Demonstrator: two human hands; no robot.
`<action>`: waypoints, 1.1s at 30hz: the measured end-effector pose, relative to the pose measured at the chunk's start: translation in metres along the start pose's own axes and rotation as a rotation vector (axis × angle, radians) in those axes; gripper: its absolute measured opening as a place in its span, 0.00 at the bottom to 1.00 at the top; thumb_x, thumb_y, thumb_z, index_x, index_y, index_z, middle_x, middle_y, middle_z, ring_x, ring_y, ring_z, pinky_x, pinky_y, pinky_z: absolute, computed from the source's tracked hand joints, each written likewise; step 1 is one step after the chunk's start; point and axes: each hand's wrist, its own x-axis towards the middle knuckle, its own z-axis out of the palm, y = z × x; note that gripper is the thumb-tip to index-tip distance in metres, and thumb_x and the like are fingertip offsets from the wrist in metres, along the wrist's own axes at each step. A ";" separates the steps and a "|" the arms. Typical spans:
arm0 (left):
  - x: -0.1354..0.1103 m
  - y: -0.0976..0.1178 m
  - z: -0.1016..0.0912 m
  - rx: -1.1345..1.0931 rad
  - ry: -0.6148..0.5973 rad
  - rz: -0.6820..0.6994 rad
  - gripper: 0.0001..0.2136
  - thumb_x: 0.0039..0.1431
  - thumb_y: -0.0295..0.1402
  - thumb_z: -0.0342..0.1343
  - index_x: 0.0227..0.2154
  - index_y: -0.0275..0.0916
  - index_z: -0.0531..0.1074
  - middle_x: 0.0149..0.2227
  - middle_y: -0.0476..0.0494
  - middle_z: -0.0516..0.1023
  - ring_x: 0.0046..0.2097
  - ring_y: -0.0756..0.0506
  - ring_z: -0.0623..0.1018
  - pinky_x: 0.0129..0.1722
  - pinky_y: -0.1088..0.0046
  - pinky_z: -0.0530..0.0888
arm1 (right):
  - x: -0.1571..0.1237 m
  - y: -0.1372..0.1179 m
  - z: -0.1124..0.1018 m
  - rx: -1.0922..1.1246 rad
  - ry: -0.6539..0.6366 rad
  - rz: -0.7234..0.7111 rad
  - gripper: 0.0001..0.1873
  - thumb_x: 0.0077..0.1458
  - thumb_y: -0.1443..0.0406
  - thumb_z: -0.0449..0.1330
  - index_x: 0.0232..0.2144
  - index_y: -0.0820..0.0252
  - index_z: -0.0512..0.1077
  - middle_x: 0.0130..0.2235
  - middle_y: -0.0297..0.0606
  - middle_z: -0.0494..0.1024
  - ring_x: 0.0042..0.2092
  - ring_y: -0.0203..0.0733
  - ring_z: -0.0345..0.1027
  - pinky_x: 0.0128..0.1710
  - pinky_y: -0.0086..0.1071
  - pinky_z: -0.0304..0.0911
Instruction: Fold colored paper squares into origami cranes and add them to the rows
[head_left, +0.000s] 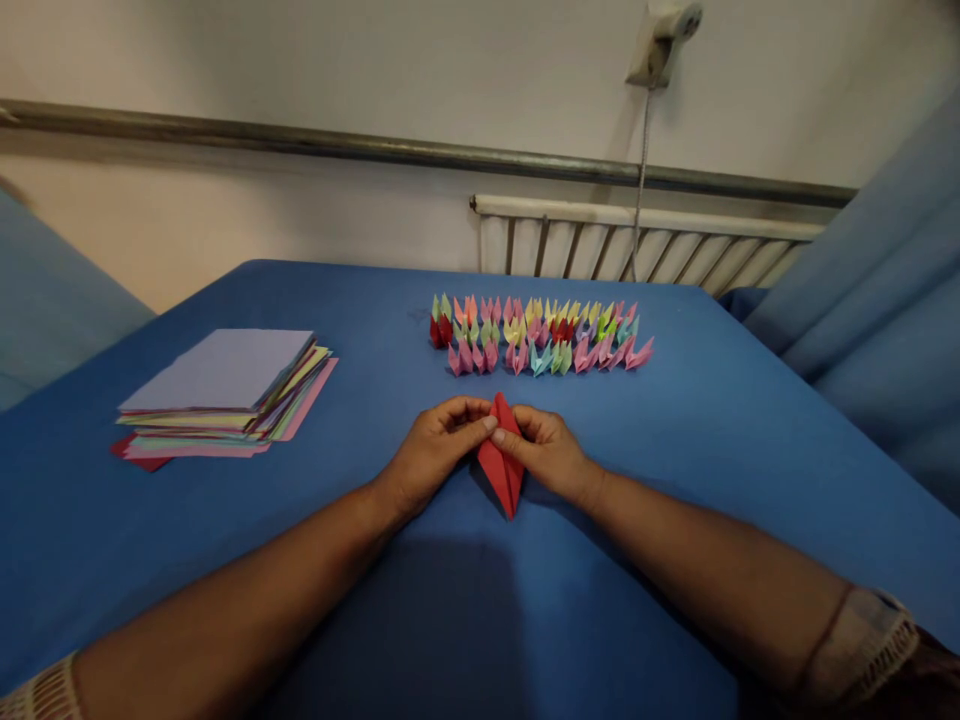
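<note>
A piece of red origami paper (500, 468), folded into a long diamond with a crease down its middle, is held just over the blue table. My left hand (442, 440) pinches its left edge, thumb on top and fingers behind. From the other side my right hand (551, 450) grips it the same way, its thumb tip close to the left one. The lower point of the diamond hangs toward me. Beyond the hands, folded paper cranes (540, 335) in several colours stand in rows.
On the left of the blue table (360, 620) lies a stack of coloured paper squares (225, 370), with a red sheet (150, 460) poking out beneath. Behind the table are a radiator (645, 235), a wall pipe (375, 148) and a socket with a cord (660, 45). Blue curtains (892, 290) hang at the sides.
</note>
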 end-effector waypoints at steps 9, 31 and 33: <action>0.001 -0.004 0.000 -0.052 0.031 -0.050 0.14 0.49 0.39 0.65 0.36 0.37 0.73 0.32 0.49 0.76 0.33 0.51 0.74 0.37 0.74 0.71 | 0.002 -0.005 -0.001 0.030 0.117 0.019 0.14 0.49 0.55 0.64 0.27 0.60 0.74 0.26 0.30 0.72 0.29 0.34 0.62 0.33 0.30 0.59; 0.009 0.019 -0.032 0.449 -0.255 -0.233 0.09 0.47 0.34 0.60 0.31 0.36 0.70 0.23 0.52 0.73 0.24 0.52 0.71 0.25 0.77 0.67 | 0.005 -0.013 -0.021 -0.467 0.004 0.138 0.08 0.47 0.63 0.62 0.22 0.60 0.69 0.23 0.29 0.68 0.25 0.32 0.59 0.27 0.28 0.55; 0.009 0.023 -0.039 0.692 -0.317 -0.181 0.09 0.48 0.34 0.58 0.33 0.37 0.72 0.26 0.51 0.75 0.26 0.50 0.73 0.27 0.75 0.68 | 0.007 -0.017 -0.028 -0.734 -0.062 0.095 0.05 0.49 0.63 0.61 0.26 0.60 0.72 0.26 0.32 0.72 0.28 0.34 0.62 0.29 0.29 0.57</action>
